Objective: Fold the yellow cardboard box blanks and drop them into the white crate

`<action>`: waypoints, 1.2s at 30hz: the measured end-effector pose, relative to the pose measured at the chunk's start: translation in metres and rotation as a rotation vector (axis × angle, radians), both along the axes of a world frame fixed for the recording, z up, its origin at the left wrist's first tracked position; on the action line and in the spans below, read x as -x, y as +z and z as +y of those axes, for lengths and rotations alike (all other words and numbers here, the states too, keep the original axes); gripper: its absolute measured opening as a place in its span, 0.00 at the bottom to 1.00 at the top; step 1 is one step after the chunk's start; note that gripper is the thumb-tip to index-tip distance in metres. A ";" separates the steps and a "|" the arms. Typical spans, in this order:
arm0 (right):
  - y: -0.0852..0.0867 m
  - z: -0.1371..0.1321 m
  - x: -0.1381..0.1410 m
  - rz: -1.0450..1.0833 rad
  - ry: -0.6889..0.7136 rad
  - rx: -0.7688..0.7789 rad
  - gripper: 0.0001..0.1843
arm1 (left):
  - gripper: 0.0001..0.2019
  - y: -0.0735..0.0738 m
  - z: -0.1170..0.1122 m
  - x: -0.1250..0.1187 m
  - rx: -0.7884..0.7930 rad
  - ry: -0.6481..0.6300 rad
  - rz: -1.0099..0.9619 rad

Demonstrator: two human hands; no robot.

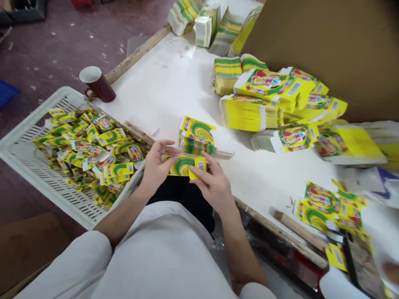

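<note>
A small yellow and green printed carton [181, 167] is held level between my hands, just off the table's front edge. My right hand [215, 182] pinches its right end, thumb across the yellow flap near the barcode. At the other end, the curved fingers of my left hand [158, 165] close on the carton, partly hiding it. Just beyond my fingertips, a stack of flat cartons [198, 133] stands on the white table [156, 91]. To my left, a white plastic basket [18, 143] holds a heap of folded cartons [102, 143].
A maroon mug [104, 88] stands near the basket's far corner. Bundles of flat cartons [249, 114] lie at the right, before a large brown cardboard sheet [327, 54]. More bundles [207, 27] stand at the back. A phone [361, 261] and loose cartons [324, 205] are at the lower right.
</note>
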State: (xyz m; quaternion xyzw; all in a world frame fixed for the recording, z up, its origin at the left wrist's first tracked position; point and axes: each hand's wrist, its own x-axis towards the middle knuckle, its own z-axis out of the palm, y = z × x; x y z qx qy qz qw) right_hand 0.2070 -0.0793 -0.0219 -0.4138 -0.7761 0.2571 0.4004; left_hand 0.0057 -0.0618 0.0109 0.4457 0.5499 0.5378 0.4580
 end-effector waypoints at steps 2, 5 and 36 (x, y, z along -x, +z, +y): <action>0.002 -0.001 -0.001 -0.005 0.047 0.043 0.17 | 0.17 -0.002 0.000 0.001 0.003 0.007 -0.015; 0.003 -0.001 -0.001 0.009 0.048 0.092 0.15 | 0.17 -0.003 0.002 0.003 0.011 -0.001 -0.015; -0.006 0.067 0.006 -0.036 -0.394 -0.038 0.27 | 0.16 0.002 0.003 0.145 0.047 0.578 0.912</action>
